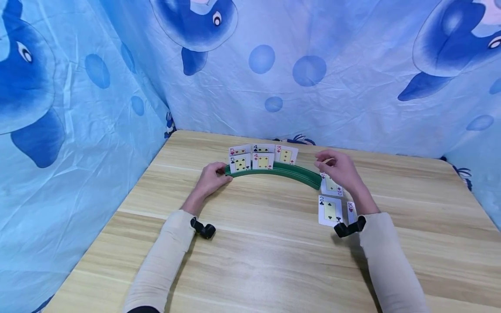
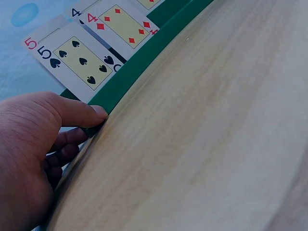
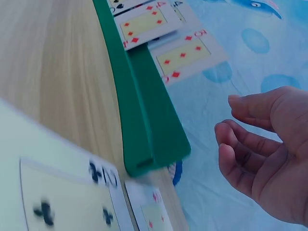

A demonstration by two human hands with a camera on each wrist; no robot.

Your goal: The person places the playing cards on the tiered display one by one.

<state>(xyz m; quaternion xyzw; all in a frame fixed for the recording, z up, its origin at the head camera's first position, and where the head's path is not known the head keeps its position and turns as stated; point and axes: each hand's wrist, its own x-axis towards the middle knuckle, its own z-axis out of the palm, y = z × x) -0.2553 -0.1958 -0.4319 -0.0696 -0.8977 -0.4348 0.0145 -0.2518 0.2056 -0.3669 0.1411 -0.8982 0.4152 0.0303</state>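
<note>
**Curved card holder (image 1: 295,171), steadied at its left end**

The green holder arcs across the desk (image 1: 254,248) between your hands. Your left hand (image 1: 211,177) pinches its left end, thumb at the near edge. Near the other end, the fingers of your right hand (image 1: 339,168) are loosely bent, the thumb parted from them, with hold of nothing. The five of spades (image 1: 240,163) and four of diamonds (image 1: 263,161) stand in front; the five of hearts (image 1: 239,150) and a black four (image 1: 263,148) rise behind them. The three of diamonds (image 1: 286,155) leans at the right of the rear row. On the desk lie the two of diamonds (image 1: 332,187), just beside the holder's right end, the two of clubs (image 1: 329,211) and a heart card (image 1: 351,213), partly hidden by your wrist.

The step appears to be seating cards. Brace the holder firmly, lower each card square to its groove, and straighten the leaning three. Raise your right wrist, which could drag the loose cards.
</note>
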